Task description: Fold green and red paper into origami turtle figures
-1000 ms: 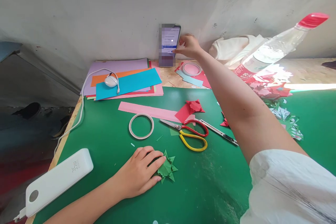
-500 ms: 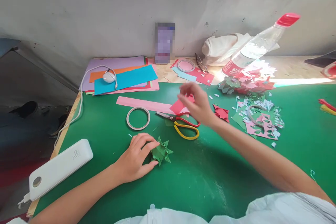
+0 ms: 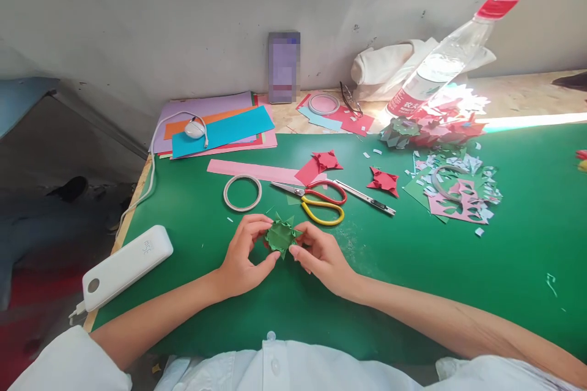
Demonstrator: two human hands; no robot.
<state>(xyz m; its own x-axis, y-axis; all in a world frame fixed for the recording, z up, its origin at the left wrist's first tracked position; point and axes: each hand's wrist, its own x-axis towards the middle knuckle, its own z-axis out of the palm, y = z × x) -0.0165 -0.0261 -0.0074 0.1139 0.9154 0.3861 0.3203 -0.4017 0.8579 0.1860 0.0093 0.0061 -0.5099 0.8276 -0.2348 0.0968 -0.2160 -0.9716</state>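
At the left edge of the green-topped desk (image 3: 435, 305) lies a white, rounded plastic power bank (image 3: 128, 269), its faint markings hard to read. Near the far left corner, a bright blue paper strip (image 3: 238, 128) partly covers other coloured sheets. The left hand (image 3: 247, 259) has its thumb and fingers bent around the left side of a green, spiky folded-paper piece (image 3: 280, 237), which is around the middle of the desk, towards the near edge. At the far edge, an upright phone (image 3: 284, 67) has its screen pixelated. The right hand (image 3: 328, 259) pinches the green piece's right side; some fingertips are hidden, and whether the piece is raised cannot be told. Beyond lie steel scissors (image 3: 299, 192) with red and yellow handles. Further right, folded papers hide the foot of a clear, red-capped plastic bottle (image 3: 435, 73). Something red and yellow (image 3: 582, 159) is cut off at far right.
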